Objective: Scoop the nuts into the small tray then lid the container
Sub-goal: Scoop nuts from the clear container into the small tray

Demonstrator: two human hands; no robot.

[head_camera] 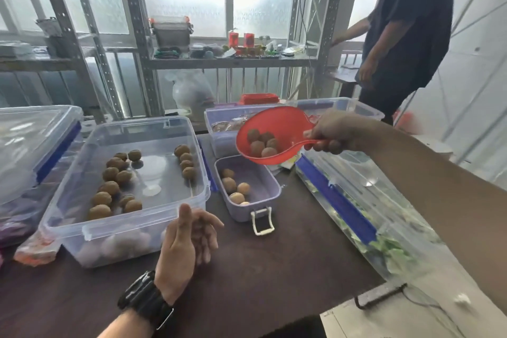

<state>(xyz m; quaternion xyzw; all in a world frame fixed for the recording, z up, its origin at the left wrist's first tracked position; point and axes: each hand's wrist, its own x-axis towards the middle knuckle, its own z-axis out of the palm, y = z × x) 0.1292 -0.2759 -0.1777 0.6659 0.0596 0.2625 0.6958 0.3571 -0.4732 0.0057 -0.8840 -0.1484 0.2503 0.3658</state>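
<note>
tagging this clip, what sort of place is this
Probably a storeroom or workroom, not a home kitchen: grey perforated-steel shelving loaded with assorted items, several clear plastic storage bins on a dark brown table, and frosted windows behind.

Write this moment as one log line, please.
right hand: holds red scoop of nuts above small tray | left hand: open, idle
</note>
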